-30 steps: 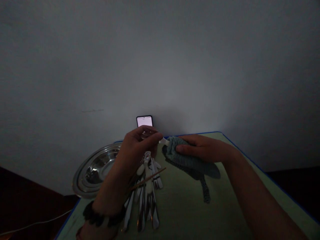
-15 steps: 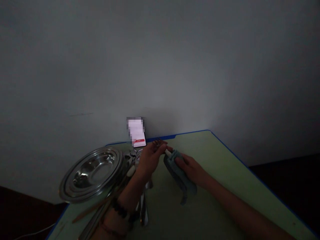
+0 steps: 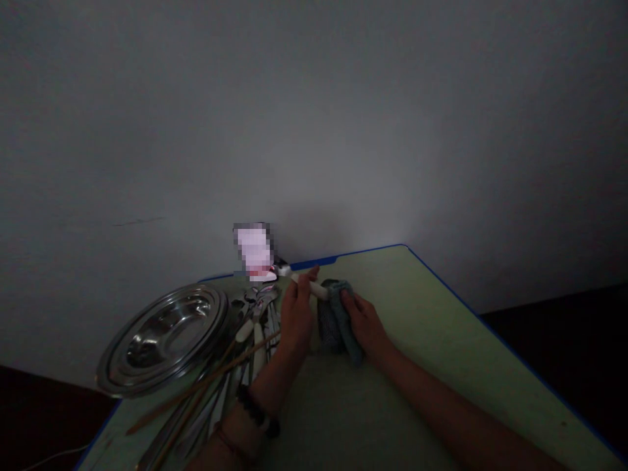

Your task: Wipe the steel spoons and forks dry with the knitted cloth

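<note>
Since the near edge of the bench (image 3: 402, 314) is cut off, closest in are the forearms, a dark bracelet (image 3: 255, 409) on the left one. Along the bench's left side lies loose cutlery (image 3: 258, 340), mostly metal, some white-handled, with brown sticks (image 3: 206, 383), maybe chopsticks, across it; near ends run dim and partly under the left forearm, so no count. Left hand (image 3: 297, 317) has fingers closed on a white-handled utensil (image 3: 318, 289), held mid-bench toward the far edge, apparently gripped along the handle to keep it steady. Right hand (image 3: 366, 320) has fingers clamped on a grey-blue cloth (image 3: 338, 311), bunched round the handle's end, probably so the cloth bears on it from both sides. That end is buried; the other end, pointing at the far edge, is too blurred to call spoon or fork. Metal bowl (image 3: 167, 333) sits by the left edge, rim seemingly overhanging it, likely there to leave working room; possibly stacked, can't confirm. Phone (image 3: 255, 248) stands at the far edge, likely propped on the wall (image 3: 314, 131) to face the person; screen pixelated, unreadable.
</note>
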Action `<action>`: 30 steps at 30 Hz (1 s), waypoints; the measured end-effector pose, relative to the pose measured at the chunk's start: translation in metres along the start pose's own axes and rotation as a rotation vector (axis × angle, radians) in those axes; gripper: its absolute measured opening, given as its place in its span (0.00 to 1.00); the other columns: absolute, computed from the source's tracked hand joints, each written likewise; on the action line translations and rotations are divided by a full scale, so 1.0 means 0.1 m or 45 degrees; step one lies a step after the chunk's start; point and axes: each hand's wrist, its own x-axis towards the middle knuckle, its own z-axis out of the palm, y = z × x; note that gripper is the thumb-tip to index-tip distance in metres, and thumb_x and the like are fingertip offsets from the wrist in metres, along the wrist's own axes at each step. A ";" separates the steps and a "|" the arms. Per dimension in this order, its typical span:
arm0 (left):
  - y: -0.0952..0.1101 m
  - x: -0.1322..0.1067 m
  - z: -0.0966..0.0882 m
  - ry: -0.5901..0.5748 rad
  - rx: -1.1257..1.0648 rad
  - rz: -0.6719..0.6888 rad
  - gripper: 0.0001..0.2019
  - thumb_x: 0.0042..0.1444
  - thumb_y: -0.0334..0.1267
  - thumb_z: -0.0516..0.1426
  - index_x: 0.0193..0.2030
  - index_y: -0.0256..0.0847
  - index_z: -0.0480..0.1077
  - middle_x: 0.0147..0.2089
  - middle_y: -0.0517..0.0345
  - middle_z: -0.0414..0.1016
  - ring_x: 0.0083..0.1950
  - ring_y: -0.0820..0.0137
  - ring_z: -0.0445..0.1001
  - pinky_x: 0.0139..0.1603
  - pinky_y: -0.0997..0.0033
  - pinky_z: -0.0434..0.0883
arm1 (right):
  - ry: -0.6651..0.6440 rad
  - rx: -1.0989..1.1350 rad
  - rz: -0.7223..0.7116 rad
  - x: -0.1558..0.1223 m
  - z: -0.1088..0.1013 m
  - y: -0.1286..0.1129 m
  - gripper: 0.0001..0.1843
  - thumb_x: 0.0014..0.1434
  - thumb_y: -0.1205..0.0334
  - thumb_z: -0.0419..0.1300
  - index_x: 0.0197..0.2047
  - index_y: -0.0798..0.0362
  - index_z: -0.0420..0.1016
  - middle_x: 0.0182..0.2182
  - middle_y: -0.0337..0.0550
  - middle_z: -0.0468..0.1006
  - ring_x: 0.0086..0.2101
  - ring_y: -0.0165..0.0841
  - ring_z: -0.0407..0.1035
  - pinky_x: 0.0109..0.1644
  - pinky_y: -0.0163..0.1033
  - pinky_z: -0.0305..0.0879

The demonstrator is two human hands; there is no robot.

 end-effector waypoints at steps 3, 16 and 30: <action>0.03 0.07 -0.14 0.024 -0.050 -0.025 0.17 0.61 0.51 0.42 0.35 0.41 0.62 0.35 0.57 0.72 0.35 0.70 0.72 0.35 0.70 0.69 | 0.095 0.242 0.088 0.16 -0.03 0.04 0.22 0.53 0.42 0.55 0.40 0.52 0.72 0.34 0.41 0.77 0.44 0.39 0.67 0.50 0.42 0.59; -0.29 -0.14 -0.30 -0.325 -0.025 -0.309 0.16 0.55 0.49 0.50 0.42 0.39 0.63 0.23 0.67 0.63 0.17 0.79 0.57 0.16 0.81 0.54 | 0.030 1.102 0.214 0.47 0.01 0.05 0.15 0.59 0.50 0.50 0.36 0.46 0.75 0.36 0.35 0.80 0.47 0.34 0.68 0.53 0.42 0.62; -0.43 -0.10 -0.42 -0.483 0.331 -0.147 0.13 0.59 0.43 0.47 0.31 0.39 0.66 0.27 0.61 0.67 0.28 0.71 0.65 0.29 0.73 0.62 | -0.274 0.661 0.377 0.47 0.29 0.13 0.12 0.38 0.59 0.63 0.29 0.52 0.73 0.26 0.40 0.78 0.30 0.37 0.70 0.34 0.40 0.65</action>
